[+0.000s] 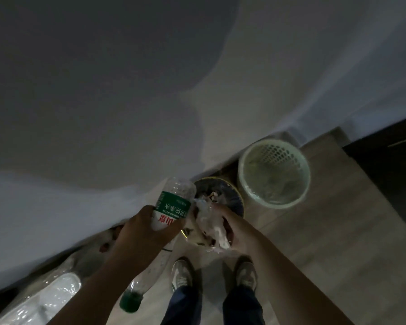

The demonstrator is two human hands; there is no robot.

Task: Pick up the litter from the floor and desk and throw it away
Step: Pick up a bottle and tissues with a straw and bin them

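My left hand (141, 233) grips a clear plastic water bottle (174, 202) with a green and red label, base pointing up and green cap (130, 302) pointing down toward me. My right hand (232, 233) clutches a crumpled wad of clear plastic and paper litter (209, 226). Both hands hover just above and in front of a dark-lined bin (232, 195) that holds some scraps. A pale green mesh bin (274, 174) with a clear liner stands to its right.
A white wall fills the upper view, and both bins stand against its base. Clear plastic bags (45, 294) lie on the floor at lower left. My two shoes (216, 273) stand on the light wood floor. Dark furniture (389, 160) is at far right.
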